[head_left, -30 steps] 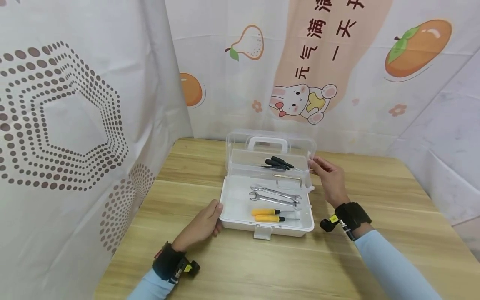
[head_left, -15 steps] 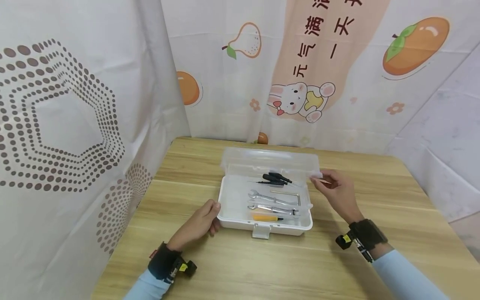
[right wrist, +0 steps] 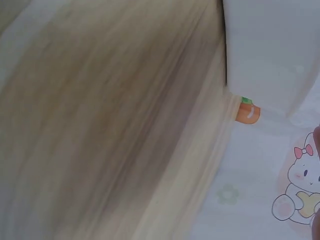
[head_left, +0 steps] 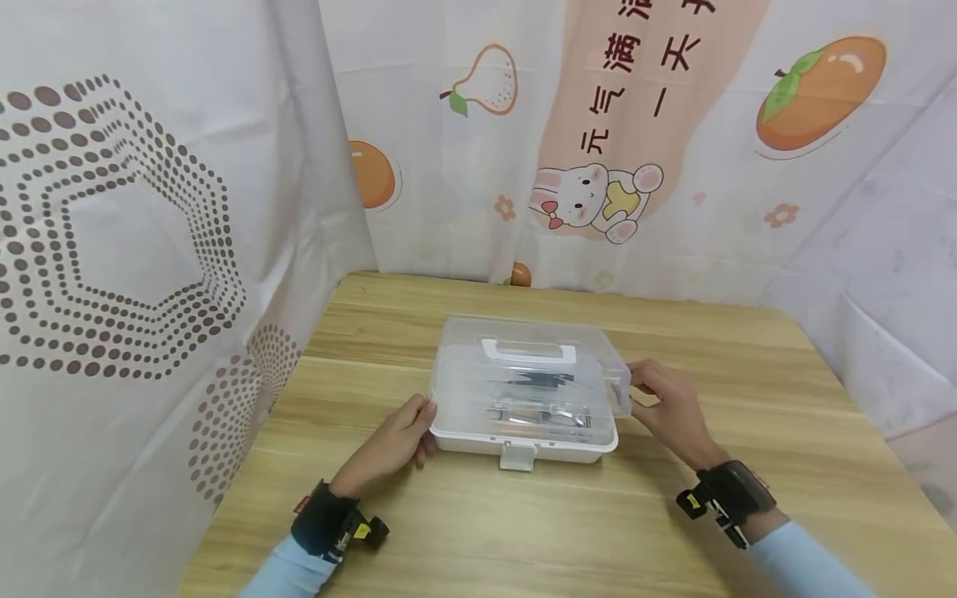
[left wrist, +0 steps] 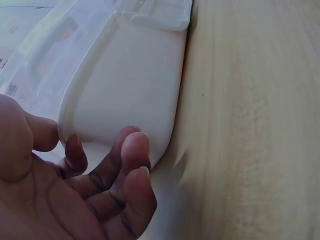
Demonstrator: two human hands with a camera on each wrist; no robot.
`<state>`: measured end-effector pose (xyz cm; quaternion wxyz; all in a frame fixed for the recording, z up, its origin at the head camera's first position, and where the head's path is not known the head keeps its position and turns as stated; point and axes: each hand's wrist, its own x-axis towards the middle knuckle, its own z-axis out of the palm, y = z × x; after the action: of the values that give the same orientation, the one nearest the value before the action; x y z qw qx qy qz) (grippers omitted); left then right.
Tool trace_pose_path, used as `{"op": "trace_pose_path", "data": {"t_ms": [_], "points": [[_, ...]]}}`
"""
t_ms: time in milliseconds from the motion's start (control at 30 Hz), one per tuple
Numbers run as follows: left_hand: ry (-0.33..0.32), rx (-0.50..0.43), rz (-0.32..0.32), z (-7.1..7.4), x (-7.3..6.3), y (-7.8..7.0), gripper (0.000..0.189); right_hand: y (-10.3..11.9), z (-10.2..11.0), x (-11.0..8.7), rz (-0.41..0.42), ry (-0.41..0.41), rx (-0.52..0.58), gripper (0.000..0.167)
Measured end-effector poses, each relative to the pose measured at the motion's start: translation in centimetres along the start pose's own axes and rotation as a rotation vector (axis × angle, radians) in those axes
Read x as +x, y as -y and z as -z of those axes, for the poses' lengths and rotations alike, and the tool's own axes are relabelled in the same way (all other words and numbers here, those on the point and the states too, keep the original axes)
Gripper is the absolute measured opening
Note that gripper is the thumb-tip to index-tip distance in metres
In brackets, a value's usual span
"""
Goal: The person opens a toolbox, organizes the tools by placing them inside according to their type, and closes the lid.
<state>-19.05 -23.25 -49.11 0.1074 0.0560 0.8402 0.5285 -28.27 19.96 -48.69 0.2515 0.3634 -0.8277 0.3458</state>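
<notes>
A white plastic toolbox (head_left: 478, 446) sits on the table, its clear lid (head_left: 458, 365) tilted down over it with the front edge still raised at the right. Blurred through the lid are black-handled tools (head_left: 540, 380) and shiny metal wrenches (head_left: 571, 417). My left hand (head_left: 395, 442) holds the box's left front corner; in the left wrist view, its thumb and fingers are bent around that end wall. At the right side, my right hand (head_left: 668, 413) pinches the lid's edge. In the right wrist view only slivers of its fingers (right wrist: 316, 230) show, beside the box.
A white handle (head_left: 528, 352) is on the lid, and a clear latch (head_left: 517, 456) hangs at the box's front. The wooden table (head_left: 523, 531) runs back to a printed curtain (head_left: 434, 241). Another curtain (head_left: 149, 249) hangs along the left.
My right hand has swung the lid from upright at the back, forward and down over the tools. My left hand has stayed at the toolbox's corner.
</notes>
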Motion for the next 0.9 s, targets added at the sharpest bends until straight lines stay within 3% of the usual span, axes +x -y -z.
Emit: {"op": "trace_pose_path", "data": {"t_ms": [67, 167, 233, 300, 400, 533, 767, 900], "points": [[-0.028, 0.006, -0.013, 0.0, -0.1, 0.0, 0.034, 0.0, -0.1, -0.3, 0.031, 0.000, -0.034, 0.016], [-0.080, 0.025, -0.048, 0.0, -0.3, -0.2, 0.028, 0.0, -0.2, -0.5, 0.102, 0.003, -0.074, 0.024], [-0.103, 0.046, -0.087, 0.1, -0.5, -0.4, 0.038, 0.1, -0.3, -0.6, 0.141, 0.010, -0.085, 0.022], [-0.104, 0.074, -0.129, 0.2, -0.7, -0.7, 0.054, 0.3, -0.3, -0.7, 0.161, 0.018, -0.091, 0.010], [-0.071, 0.112, -0.193, 0.4, -1.0, -1.0, 0.074, 0.7, -0.3, -1.0, 0.138, 0.048, -0.114, 0.030], [-0.052, 0.178, -0.239, 0.5, -1.2, -1.0, 0.084, 1.4, -0.6, -1.6, 0.086, 0.080, -0.167, 0.048], [-0.090, 0.216, -0.313, 0.6, -1.4, -0.9, 0.084, 2.2, -1.2, -2.2, 0.016, 0.103, -0.156, 0.039], [-0.120, 0.215, -0.321, 0.5, -1.4, -0.8, 0.083, 3.0, -1.3, -2.5, -0.082, 0.117, -0.114, 0.038]]}}
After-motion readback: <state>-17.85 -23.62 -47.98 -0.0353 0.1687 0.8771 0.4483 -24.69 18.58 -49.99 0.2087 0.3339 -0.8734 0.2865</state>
